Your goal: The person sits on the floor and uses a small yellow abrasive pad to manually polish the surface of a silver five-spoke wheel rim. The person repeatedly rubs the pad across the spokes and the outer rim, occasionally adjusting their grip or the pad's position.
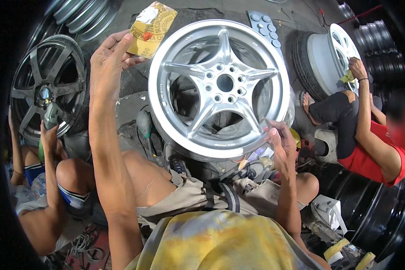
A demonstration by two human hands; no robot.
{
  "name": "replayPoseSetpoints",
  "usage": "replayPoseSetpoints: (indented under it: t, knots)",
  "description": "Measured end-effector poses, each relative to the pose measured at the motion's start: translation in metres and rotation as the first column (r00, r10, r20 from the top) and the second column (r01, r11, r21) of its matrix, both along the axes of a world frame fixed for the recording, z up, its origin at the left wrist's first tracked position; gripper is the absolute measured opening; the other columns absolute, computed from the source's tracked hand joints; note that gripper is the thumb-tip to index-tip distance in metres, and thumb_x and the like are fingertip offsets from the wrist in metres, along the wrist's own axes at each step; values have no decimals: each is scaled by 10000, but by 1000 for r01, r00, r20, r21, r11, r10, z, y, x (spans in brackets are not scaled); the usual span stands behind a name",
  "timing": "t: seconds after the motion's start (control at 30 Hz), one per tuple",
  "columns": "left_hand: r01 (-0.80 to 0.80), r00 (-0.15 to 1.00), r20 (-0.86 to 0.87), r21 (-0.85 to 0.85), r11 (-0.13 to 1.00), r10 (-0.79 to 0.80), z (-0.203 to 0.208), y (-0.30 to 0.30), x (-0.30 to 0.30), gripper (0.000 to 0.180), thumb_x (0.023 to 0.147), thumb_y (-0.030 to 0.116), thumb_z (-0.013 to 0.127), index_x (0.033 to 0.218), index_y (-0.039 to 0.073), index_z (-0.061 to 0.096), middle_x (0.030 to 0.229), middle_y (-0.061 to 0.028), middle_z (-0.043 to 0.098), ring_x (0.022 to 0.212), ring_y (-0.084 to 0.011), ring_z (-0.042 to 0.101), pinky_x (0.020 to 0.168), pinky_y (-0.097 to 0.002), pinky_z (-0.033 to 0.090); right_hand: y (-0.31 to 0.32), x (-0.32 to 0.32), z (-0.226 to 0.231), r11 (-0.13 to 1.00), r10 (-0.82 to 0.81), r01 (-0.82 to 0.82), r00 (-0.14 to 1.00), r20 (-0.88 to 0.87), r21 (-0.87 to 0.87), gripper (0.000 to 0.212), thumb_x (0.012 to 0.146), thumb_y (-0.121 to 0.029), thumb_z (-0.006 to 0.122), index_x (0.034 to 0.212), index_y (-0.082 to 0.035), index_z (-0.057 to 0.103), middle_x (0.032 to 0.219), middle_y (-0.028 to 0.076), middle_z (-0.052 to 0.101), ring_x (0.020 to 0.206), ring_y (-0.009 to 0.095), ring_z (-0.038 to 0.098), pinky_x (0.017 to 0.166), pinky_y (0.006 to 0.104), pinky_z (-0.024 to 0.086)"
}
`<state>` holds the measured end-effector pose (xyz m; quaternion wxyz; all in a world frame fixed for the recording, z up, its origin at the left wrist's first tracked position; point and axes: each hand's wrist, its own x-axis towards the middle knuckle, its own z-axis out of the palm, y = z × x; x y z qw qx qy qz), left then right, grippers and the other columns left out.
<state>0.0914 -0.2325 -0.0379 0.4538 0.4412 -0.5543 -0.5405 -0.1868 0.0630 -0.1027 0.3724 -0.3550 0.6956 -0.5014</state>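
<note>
A silver five-spoke wheel rim (225,82) lies face up in front of me, with several bolt holes around its centre. At its upper left, my left hand (114,54) is closed on a piece of sandpaper (155,29). The paper's yellow printed backing faces up, with an orange-red dab of paste (147,36) and a whitish patch on it. My right hand (281,141) is at the rim's lower right edge, fingers pinched together. A small thin grey tip shows at those fingers; what it belongs to is too small to make out.
A co-worker at left holds a power tool (50,114) against a dark wheel (45,87). At right, a person in a red top (382,153) works on a white wheel (333,54). A grey tray of round pads (265,29) lies beyond my rim; black rims (369,202) are stacked lower right.
</note>
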Motion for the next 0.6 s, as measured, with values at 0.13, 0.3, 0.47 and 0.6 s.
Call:
replayPoseSetpoints:
  t: [0.13,0.3,0.47,0.6]
  knots:
    - [86,996,-24,35,996,-85,-1,7,-14,325,964,223,628,1144,-48,620,825,-31,658,680,-47,609,680,-222,557,-2,-5,0,997,3,-3,1000,-6,-82,253,999,-125,547,1183,42,595,970,79,620,893,137,577,806,261,458]
    - [183,982,-64,62,981,-179,5,23,-43,312,966,224,624,1141,-34,626,808,-24,656,656,-45,605,673,-219,559,-20,0,12,984,90,-120,973,-214,-131,238,945,-81,603,1155,25,635,984,89,621,905,151,592,821,270,467]
    - [271,959,-111,90,958,-260,1,25,-51,279,971,238,616,1094,-12,640,879,-70,697,706,-74,657,681,-221,563,-28,8,22,979,101,-137,970,-219,-154,236,924,-75,632,1147,-2,655,1001,91,622,898,145,598,810,263,474]
    - [315,948,-90,124,941,-306,-1,25,-52,255,972,216,611,1066,-20,636,929,-123,706,753,-127,683,675,-246,574,-42,16,28,977,97,-133,973,-210,-167,232,920,-66,638,1141,-3,662,1010,86,622,899,137,606,795,253,480]
